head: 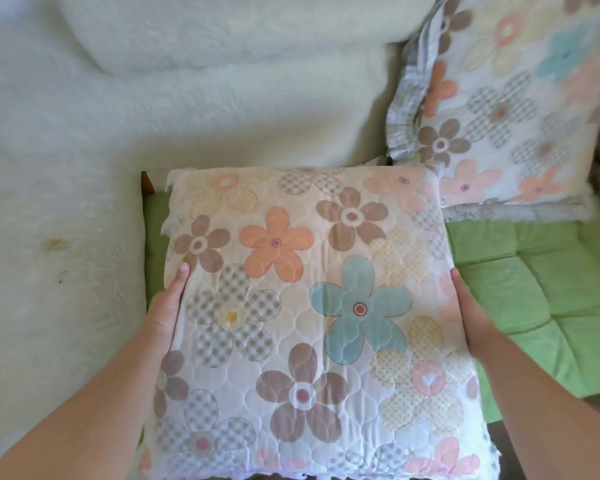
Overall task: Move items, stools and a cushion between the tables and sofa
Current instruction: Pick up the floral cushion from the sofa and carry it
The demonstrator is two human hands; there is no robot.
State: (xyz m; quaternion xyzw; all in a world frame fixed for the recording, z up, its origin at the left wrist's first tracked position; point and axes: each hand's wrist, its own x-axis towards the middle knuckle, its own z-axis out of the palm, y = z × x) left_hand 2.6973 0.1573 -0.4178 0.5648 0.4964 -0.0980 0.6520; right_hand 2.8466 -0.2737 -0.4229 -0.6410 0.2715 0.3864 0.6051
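A flowered cushion, one of two in view, is held over a green mat, clasped at its sides by the left hand and right hand, arms outstretched; the second cushion leans on the white sofa.

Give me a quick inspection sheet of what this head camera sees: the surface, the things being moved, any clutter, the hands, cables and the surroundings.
Surface: green quilted seat pad on the sofa, with a fluffy cream throw to its left.
Job's things: floral cushion, square, held flat over the green pad.
Clutter: second floral cushion with a frilled edge, leaning at the back right.
Hands: left hand has a grip on the held cushion's left edge; right hand on its right edge.
Cables: nothing seen.
Surroundings: cream back cushion at top; a small brown stain on the throw; a bit of wooden frame shows.
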